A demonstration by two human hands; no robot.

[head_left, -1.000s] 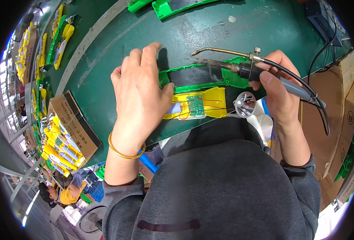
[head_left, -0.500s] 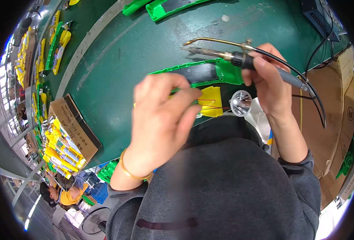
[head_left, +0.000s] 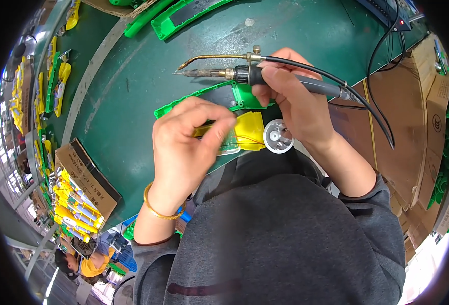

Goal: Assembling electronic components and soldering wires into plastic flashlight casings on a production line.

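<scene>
A soldering iron [head_left: 313, 85] with a grey handle and a brass tube clamped along it lies in the closed fingers of my right hand [head_left: 298, 104]. Its tip points left, above a green plastic housing half [head_left: 245, 95]. My left hand [head_left: 181, 142] is closed in a pinch just in front of that housing; whatever sits between its fingertips is hidden. Partly under the left hand lies a yellow plastic part [head_left: 250, 131] with thin wires and a green circuit board [head_left: 229, 146]. A round silvery reflector cup [head_left: 279, 136] rests against the yellow part's right end.
More green housings [head_left: 184, 18] lie at the far side of the green bench. A cardboard box [head_left: 90, 178] of yellow assemblies stands at left. A blue powered unit [head_left: 382, 14] is at far right, with black cables. Cardboard covers the right side. Another person [head_left: 90, 264] sits at lower left.
The whole view has shifted, with the bench things now farther left. My right hand has carried the soldering iron left over the housing. The reflector cup shows at a different angle.
</scene>
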